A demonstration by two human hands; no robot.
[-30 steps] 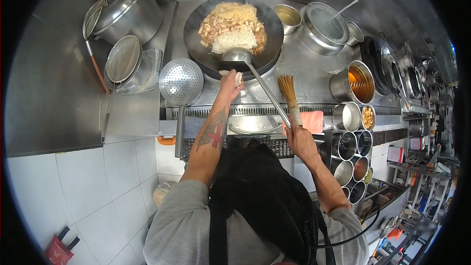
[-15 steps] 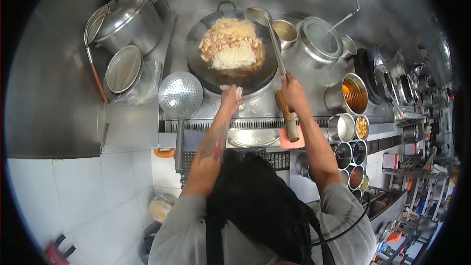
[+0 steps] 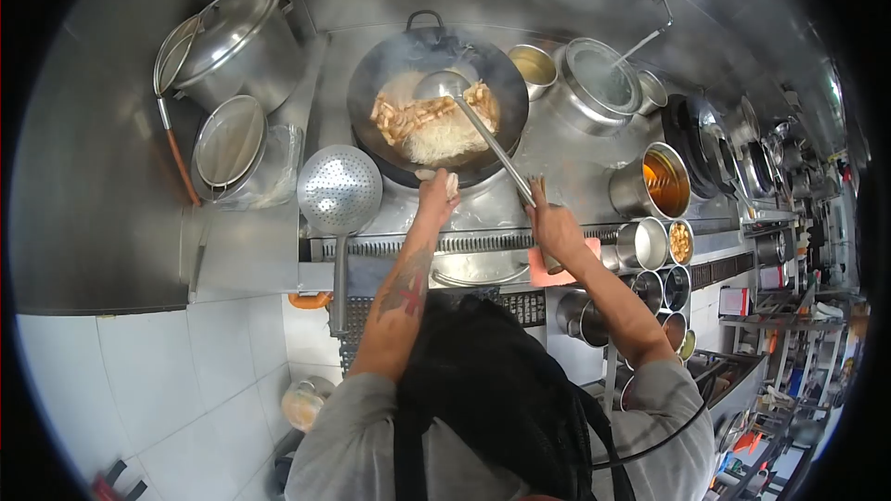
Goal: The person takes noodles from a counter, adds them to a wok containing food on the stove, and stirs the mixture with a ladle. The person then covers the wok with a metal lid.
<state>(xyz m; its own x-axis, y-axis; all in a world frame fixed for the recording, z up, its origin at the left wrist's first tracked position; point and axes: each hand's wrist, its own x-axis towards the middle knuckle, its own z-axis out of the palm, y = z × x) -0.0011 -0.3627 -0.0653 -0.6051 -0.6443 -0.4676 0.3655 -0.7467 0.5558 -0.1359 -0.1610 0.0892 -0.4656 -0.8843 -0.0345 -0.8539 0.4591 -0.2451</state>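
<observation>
At the near rim of the wok (image 3: 371,83), the left hand (image 3: 435,197) closes its fingers on a pale cloth (image 3: 451,187), while the right hand (image 3: 557,230), above the front edge of the cooktop (image 3: 575,144), grips the handle of a ladle (image 3: 440,85). Browned strips (image 3: 390,121) lie beside a distinct pale noodle mass (image 3: 436,142) nearer the front, so mixing is judged partial, with blending outstanding. Steam and the ladle's bowl obscure the far contents; a brush (image 3: 555,265) shows partly beneath the right hand, and a perforated strainer (image 3: 340,190) occupies the cooktop's left edge, apparently obstructing neither hand.
</observation>
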